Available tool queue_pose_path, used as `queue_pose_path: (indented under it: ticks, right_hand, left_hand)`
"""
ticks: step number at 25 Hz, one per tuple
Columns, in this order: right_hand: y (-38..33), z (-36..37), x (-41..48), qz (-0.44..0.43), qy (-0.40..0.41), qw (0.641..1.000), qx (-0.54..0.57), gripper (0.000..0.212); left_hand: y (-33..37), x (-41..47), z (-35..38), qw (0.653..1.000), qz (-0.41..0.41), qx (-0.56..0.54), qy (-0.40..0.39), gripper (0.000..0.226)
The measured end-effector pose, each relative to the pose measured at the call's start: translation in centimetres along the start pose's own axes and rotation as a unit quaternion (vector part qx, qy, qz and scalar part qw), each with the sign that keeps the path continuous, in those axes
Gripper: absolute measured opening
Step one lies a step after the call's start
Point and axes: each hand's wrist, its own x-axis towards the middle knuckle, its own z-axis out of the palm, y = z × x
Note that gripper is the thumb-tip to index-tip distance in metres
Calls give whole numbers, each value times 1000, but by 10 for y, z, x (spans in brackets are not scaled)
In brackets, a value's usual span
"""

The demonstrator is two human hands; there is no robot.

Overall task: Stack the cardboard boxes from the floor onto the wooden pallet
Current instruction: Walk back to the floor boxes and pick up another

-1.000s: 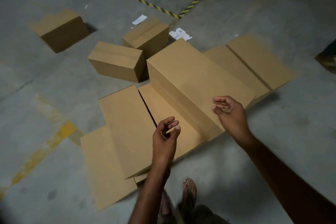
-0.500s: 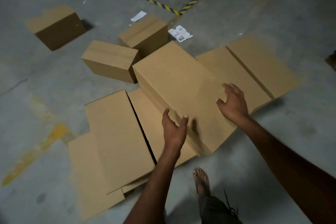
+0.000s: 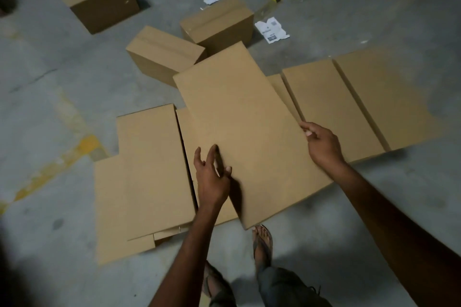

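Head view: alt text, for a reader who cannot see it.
A person's left hand presses one side of a long cardboard box and the right hand grips its opposite edge. Similar boxes lie beside it; three smaller boxes sit beyond on the concrete floor.

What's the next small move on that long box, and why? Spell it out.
Probably squeeze inward with both hands and lift the long box slightly. The left hand lies against its left side, thumb on top. The right hand curls over its right edge, so the box is already held from both sides.
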Motion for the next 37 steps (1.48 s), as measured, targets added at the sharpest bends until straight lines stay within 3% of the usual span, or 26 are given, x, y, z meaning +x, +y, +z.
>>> queue_pose_path:
  ticks: [3,8,13,16,17,18,20,22,25,28,33,35,37]
  right_hand:
    - [-13,2,-21,-2,-49,988,147,39]
    - [-47,35,-54,-51,-129,971,192,35]
    - [-50,66,-67,-118,-185,966,137,30]
    - [-50,83,-63,-74,-139,979,133,30]
    - [-48,87,-57,-46,-113,987,107,36]
    - [-45,88,-52,-17,-102,993,55,55]
    - [-37,87,-40,31,-133,990,-23,100]
    - [-35,88,-30,59,-196,979,5,116]
    - [-40,100,-31,34,-293,953,76,112]
    - [-58,107,-43,-11,-311,948,65,108]
    - [-126,84,-80,-49,-313,946,75,104]
    - [-164,73,-105,-63,-301,948,86,92]
    - [-197,67,-130,-62,-303,947,86,95]
  left_hand:
    - [-23,-5,-23,999,-17,32,27,67]
    - [-24,-23,-37,999,24,-18,20,46]
    - [-7,-31,-55,990,-63,-129,4,75]
    - [-9,-33,-67,985,-81,-155,-6,101]
    - [-11,-33,-69,984,-83,-155,-10,106]
    - [-13,-32,-72,983,-91,-161,-10,106]
    - [-22,-29,-79,980,-102,-172,11,92]
    - [-28,-27,-86,980,-105,-162,48,75]
    - [-32,-34,-95,982,-117,-144,42,79]
    - [-38,-39,-117,980,-125,-150,23,85]
    - [-46,-41,-202,977,-86,-196,12,51]
    - [-39,-54,-238,971,-95,-219,-4,46]
    - [-36,-74,-269,969,-108,-222,-10,41]
